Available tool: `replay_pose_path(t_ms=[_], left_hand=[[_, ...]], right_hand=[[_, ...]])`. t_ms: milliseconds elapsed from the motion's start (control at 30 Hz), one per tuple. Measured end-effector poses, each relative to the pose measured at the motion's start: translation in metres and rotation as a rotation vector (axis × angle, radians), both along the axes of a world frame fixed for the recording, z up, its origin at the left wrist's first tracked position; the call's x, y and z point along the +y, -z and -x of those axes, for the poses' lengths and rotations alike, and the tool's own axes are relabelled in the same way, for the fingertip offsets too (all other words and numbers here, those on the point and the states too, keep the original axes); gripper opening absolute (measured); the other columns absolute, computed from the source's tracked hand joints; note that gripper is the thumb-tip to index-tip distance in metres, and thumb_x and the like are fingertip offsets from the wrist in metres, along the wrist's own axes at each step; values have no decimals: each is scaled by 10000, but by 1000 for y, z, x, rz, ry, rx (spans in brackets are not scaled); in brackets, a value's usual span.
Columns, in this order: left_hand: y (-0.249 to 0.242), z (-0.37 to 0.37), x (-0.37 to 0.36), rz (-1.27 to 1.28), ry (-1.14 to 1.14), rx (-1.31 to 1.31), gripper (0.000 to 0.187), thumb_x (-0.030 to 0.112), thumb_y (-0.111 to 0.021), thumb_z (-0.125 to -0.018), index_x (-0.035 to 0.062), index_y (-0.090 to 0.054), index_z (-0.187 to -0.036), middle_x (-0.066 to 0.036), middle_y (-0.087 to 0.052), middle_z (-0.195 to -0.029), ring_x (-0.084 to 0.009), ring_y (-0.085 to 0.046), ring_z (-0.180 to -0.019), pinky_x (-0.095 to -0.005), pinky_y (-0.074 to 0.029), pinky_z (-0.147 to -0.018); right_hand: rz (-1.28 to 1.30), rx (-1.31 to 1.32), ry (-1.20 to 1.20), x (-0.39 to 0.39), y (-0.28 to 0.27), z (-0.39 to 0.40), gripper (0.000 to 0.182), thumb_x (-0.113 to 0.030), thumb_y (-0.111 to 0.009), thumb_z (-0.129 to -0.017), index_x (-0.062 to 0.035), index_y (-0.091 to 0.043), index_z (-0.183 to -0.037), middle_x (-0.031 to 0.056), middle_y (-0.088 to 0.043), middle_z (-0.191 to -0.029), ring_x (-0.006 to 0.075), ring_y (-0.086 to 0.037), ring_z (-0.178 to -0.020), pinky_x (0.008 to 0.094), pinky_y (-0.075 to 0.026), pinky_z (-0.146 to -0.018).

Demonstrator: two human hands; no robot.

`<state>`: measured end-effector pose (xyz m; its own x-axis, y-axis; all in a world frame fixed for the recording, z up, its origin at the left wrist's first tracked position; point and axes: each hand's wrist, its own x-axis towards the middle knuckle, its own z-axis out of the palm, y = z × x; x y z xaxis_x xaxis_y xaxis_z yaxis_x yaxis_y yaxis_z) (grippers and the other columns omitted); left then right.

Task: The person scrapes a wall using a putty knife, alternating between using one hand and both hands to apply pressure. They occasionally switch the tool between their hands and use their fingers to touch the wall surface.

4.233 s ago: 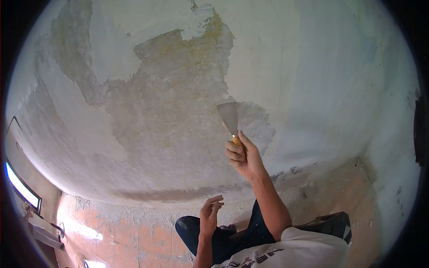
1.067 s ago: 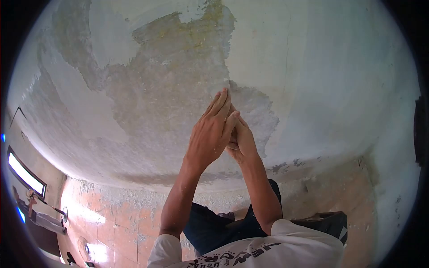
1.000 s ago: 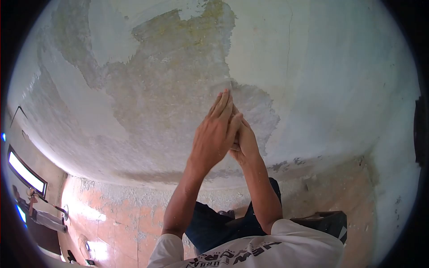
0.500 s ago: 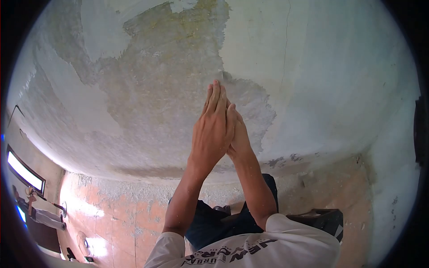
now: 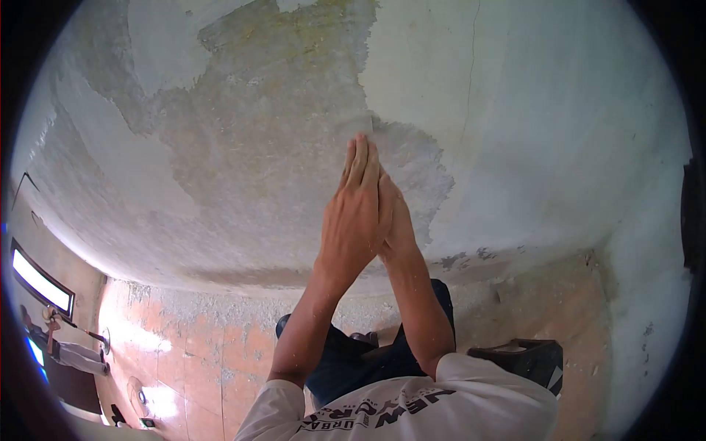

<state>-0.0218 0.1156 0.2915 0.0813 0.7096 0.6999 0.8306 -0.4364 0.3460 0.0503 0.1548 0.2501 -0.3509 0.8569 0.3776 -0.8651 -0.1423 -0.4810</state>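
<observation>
The left bare hand [image 5: 353, 220] has straight, narrowly spaced fingers laid over the right bare hand [image 5: 401, 224], whose own fingers are mostly hidden; their closure cannot be determined. A thin grey flat scraper blade [image 5: 367, 127] shows just beyond the left fingertips, at the patchy grey-and-whitish wall [image 5: 257, 147].

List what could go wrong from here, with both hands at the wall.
Fingers: the left hand lies over the right hand, fingertips close to the scraper blade; a slip might scrape them on the wall.
Finish: the blade, mostly hidden, could gouge beside the pale coating's ragged edge.
Footing: flakes litter the floor and may slide underfoot.
</observation>
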Motion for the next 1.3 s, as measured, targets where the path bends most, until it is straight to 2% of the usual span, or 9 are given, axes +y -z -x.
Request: replay_pose_path(t_ms=[233, 333, 533, 767, 833, 967, 1033, 1167, 1300], left_hand=[[-18, 3, 3, -20, -30, 32, 603, 173, -468, -1131, -162, -461, -1632, -366, -398, -1746, -496, -350, -1660, -538, -385, -1329], [3, -3, -2, 23, -74, 8, 595, 162, -467, -1128, -162, -468, -1627, -374, -412, -1733, -497, -357, -1657, -539, -388, -1326], [-21, 3, 3, -51, -60, 28, 585, 156, -455, -1127, -164, -485, -1615, -375, -439, -1716, -497, -359, -1656, -537, -385, -1326], [-8, 1, 5, -36, -80, -28, 570, 168, -438, -1146, -168, -497, -1603, -376, -445, -1710, -500, -373, -1646, -535, -394, -1320], [-21, 5, 6, -111, -104, 58, 557, 182, -481, -1152, -191, -511, -1566, -382, -438, -1709, -495, -400, -1633, -511, -463, -1281], [-12, -4, -2, -61, -80, -53, 568, 191, -467, -1152, -154, -504, -1602, -357, -446, -1717, -494, -385, -1639, -527, -410, -1315], [8, -6, -4, 41, -10, -80, 563, 187, -474, -1151, -132, -506, -1613, -329, -432, -1740, -468, -375, -1652, -517, -418, -1313], [38, -6, -10, 102, 60, -77, 581, 195, -475, -1157, -106, -469, -1653, -302, -398, -1772, -442, -348, -1672, -513, -418, -1314], [60, -18, -8, 101, 55, -115, 617, 217, -465, -1169, -112, -401, -1687, -312, -342, -1797, -439, -290, -1698, -508, -385, -1336]], right_hand=[[-44, 9, -130, 13, -4, -5, 559, -210, -401, -1254, -63, -315, -1787, 53, -499, -1723, 139, -631, -1405, 295, -596, -1126], [101, 6, -28, -2, 0, -2, 560, -214, -405, -1254, -67, -318, -1788, 56, -539, -1678, 131, -654, -1356, 298, -607, -1099], [-38, -6, -118, 10, -14, -3, 553, -187, -395, -1252, -70, -323, -1787, 56, -556, -1656, 128, -662, -1334, 299, -611, -1083], [71, -5, -84, 3, -12, 0, 548, -221, -425, -1252, -68, -356, -1774, 54, -596, -1596, 119, -675, -1290, 297, -621, -1049], [-39, -123, -13, 5, -19, 2, 585, -367, -389, -1258, -44, -372, -1745, 63, -618, -1538, 134, -663, -1289, 316, -579, -1075], [-113, -299, 32, 5, 11, -9, 580, -377, -390, -1258, -43, -392, -1732, 77, -599, -1569, 133, -654, -1315, 316, -577, -1075], [183, -132, 25, -1, 25, -11, 553, -259, -422, -1251, -57, -373, -1763, 79, -612, -1571, 122, -698, -1259, 279, -644, -966], [155, -154, 45, -4, 41, -27, 563, -202, -409, -1239, -56, -339, -1779, 96, -552, -1679, 129, -695, -1313, 264, -660, -953], [129, -266, 60, -1, 47, -38, 567, -161, -394, -1227, -53, -332, -1780, 98, -475, -1762, 155, -652, -1414, 286, -622, -1102]])
